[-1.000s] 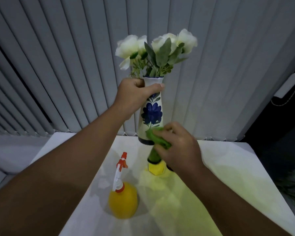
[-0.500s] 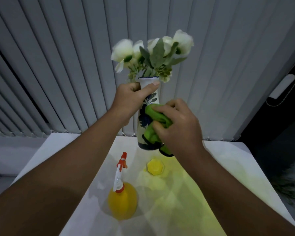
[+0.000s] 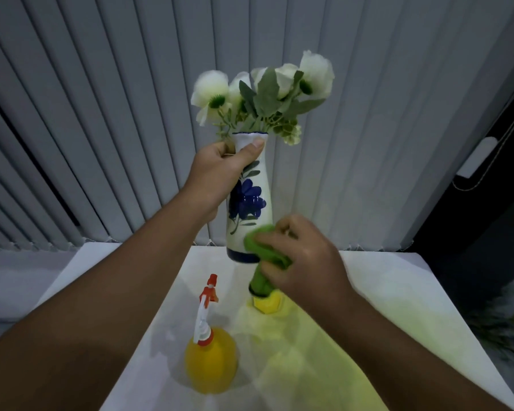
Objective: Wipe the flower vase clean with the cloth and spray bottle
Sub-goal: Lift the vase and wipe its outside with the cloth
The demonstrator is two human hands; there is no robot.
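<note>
- Gripping the neck of the flower vase (image 3: 251, 203), the left hand (image 3: 220, 176) holds it upright in the air above the white table (image 3: 398, 292), thumb pressed just under the wavy blue-edged rim.
- The right hand (image 3: 303, 259) is clenched around a bunched green cloth (image 3: 264, 253) and presses it against the lower right side of the vase, just above the dark blue base band.
- A tail of the cloth hangs down below the right hand, its end just above a small yellow hexagonal object (image 3: 267, 304) on the table; whether they touch cannot be told.
- White flowers (image 3: 279, 87) with grey-green leaves stand out of the vase mouth, above the left hand.
- A blue painted flower shows on the vase body between the two hands.
- The spray bottle (image 3: 209, 351), yellow-bodied with a white and orange trigger head, stands on the table below and between the two forearms, untouched by either hand.
- A yellow-green tint lies across the tabletop under the right forearm.
- Grey vertical blinds (image 3: 101, 114) hang behind the hands and the vase.
</note>
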